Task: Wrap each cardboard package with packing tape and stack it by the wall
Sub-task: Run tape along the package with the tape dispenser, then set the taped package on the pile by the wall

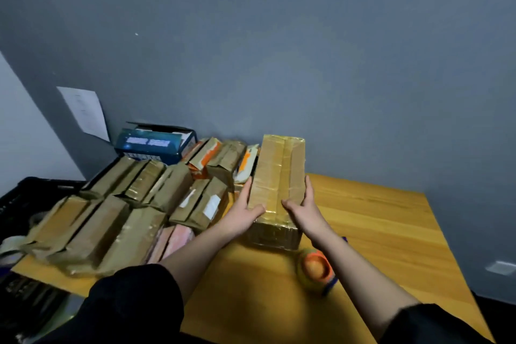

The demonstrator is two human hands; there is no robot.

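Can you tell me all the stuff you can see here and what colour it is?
taped package: one, tan, on the table, held between both hands
wrapped packages: many, brown, piled on the table's left
blue box: one, open, by the wall
tape roll: one, orange core, near the right forearm
table: one, yellow wood
paper sheet: one, white, on the wall
black crate: one, far left
left hand: holds the package's left side
right hand: holds its right side
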